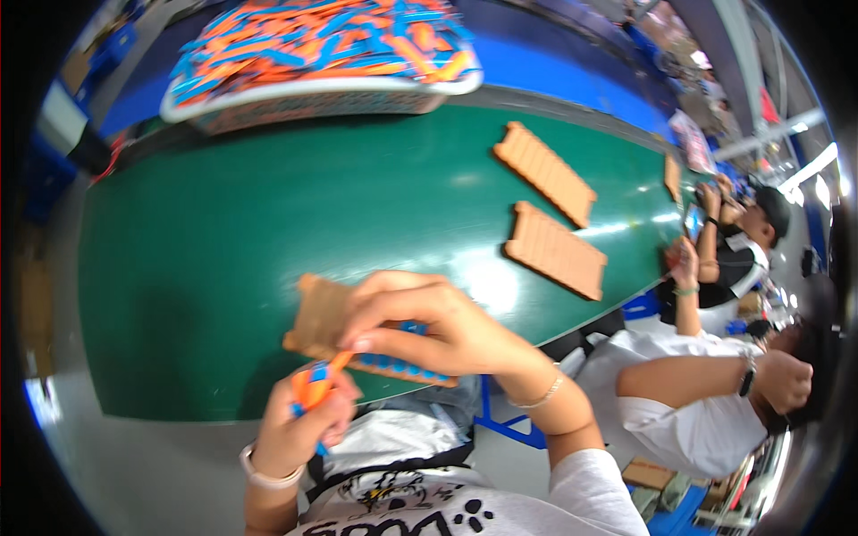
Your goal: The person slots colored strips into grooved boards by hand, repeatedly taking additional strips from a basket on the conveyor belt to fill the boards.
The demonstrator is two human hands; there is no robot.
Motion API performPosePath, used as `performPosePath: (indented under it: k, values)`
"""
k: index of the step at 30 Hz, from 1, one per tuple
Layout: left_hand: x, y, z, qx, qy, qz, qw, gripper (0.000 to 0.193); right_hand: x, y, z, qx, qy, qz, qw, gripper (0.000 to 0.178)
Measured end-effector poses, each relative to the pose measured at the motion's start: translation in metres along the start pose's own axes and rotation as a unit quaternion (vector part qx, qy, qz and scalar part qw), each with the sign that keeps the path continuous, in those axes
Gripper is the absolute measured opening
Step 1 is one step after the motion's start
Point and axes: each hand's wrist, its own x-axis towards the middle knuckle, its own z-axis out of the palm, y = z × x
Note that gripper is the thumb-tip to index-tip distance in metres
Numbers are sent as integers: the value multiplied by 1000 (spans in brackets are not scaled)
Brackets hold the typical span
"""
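A glossy green table is filling the scene; a white plastic basket at far left is brimming with slim pieces; two ridged brown trays at right are lying bare; the near tray is looking partly filled, blue pieces lining its near side; the right hand is pinching an orange piece between thumb and forefinger; the left hand is curling around an orange-blue bundle.

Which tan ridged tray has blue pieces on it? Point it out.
The tan ridged tray under the right hand: blue pieces line it, while the trays farther right show none.
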Motion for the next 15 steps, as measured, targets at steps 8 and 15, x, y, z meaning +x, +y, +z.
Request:
performPosePath:
  k: [8, 15]
  values:
    - [5, 1, -4, 1, 100, 64, 993, 15, -5, 0, -4, 146, 39, 262, 953, 11]
    - [11, 2, -12, -188, -2, 3, 982, 31, 6, 19, -30, 22, 60, 279, 958, 16]
